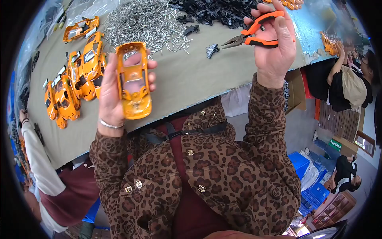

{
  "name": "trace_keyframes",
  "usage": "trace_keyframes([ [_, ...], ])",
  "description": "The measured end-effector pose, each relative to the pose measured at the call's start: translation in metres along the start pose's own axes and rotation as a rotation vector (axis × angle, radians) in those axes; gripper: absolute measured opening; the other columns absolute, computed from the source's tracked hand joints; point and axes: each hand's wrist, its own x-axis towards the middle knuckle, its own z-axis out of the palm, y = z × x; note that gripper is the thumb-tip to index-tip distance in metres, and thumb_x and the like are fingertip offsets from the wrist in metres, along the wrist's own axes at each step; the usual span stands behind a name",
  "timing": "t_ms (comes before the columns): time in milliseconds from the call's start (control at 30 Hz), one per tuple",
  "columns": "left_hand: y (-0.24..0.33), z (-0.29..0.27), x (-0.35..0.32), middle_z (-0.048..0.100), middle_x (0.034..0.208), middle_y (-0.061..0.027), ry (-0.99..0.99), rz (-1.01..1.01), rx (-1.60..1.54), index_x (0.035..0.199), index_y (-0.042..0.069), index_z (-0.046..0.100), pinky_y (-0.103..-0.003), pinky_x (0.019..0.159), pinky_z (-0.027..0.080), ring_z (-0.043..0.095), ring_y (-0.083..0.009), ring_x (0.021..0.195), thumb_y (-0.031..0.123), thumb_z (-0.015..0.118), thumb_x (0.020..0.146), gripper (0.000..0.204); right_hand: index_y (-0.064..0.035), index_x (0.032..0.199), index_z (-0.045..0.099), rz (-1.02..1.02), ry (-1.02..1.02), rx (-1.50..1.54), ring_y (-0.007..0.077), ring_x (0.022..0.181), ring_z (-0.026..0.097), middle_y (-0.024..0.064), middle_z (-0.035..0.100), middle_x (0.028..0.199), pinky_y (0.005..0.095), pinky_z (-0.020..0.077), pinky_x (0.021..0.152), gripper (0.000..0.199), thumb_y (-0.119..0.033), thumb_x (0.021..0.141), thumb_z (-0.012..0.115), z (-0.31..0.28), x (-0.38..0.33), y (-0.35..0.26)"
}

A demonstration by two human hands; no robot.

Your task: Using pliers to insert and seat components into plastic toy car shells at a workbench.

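Left hand (109, 96) clasping the orange plastic car shell (134, 75), tighten your loose right hand (274, 53) around orange-black steel pliers (242, 39).

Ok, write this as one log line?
left hand: holds orange car shell | right hand: holds pliers | table: wire pile, black parts

no legible text, labels, brands, numbers or signs on anything in view.

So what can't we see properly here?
All in the head view:
Orange toy car shell: far side, turned away.
Left hand: parts of the fingers, behind that shell.
Pile of black plastic parts: far end, cut off by the top edge.
Silver wire pieces: how many, too tangled.
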Motion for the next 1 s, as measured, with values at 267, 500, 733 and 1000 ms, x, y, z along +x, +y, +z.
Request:
trace_keyframes([
  [267,-0.012,-0.009,0.011,0.058,0.106,-0.0165,0.024,-0.082,0.080,0.123,0.001,0.046,-0.036,0.072,0.054,0.062,-0.0230,0.081,0.050,0.041,0.092,0.058,0.0001,0.125,0.041,0.020,0.130,-0.159,0.0282,0.094,0.055,0.0191,0.055,0.107,0.0490,0.0463,0.082,0.041,-0.020,0.091,0.051,-0.003,-0.021,0.013],
  [500,-0.015,-0.017,0.012,0.058,0.107,-0.0170,-0.022,-0.071,0.097,0.123,0.002,0.046,-0.036,0.073,0.054,0.062,-0.0229,0.083,0.048,0.041,0.092,0.056,-0.0038,0.126,0.037,-0.266,0.198,-0.074,0.0266,0.098,0.054,0.0165,0.054,0.110,0.0474,0.0461,0.085,0.049,-0.024,0.087,0.060,0.002,-0.020,0.021],
  [733,-0.016,-0.014,0.011,0.057,0.104,-0.0153,0.013,-0.063,0.150,0.126,0.000,0.042,-0.035,0.071,0.052,0.059,-0.0224,0.082,0.048,0.044,0.091,0.059,-0.0011,0.121,0.043,-0.240,0.377,0.067,0.0276,0.096,0.053,0.0168,0.055,0.107,0.0490,0.0452,0.084,0.039,-0.024,0.090,0.052,0.018,-0.021,0.029],
  [1000,-0.014,-0.020,0.011,0.057,0.105,-0.0173,-0.004,-0.067,0.122,0.124,0.001,0.044,-0.036,0.073,0.053,0.061,-0.0241,0.083,0.043,0.045,0.092,0.052,0.0009,0.120,0.043,-0.142,0.140,-0.078,0.0271,0.094,0.056,0.0170,0.056,0.106,0.0461,0.0475,0.082,0.038,-0.022,0.091,0.051,0.030,-0.017,0.047],
])
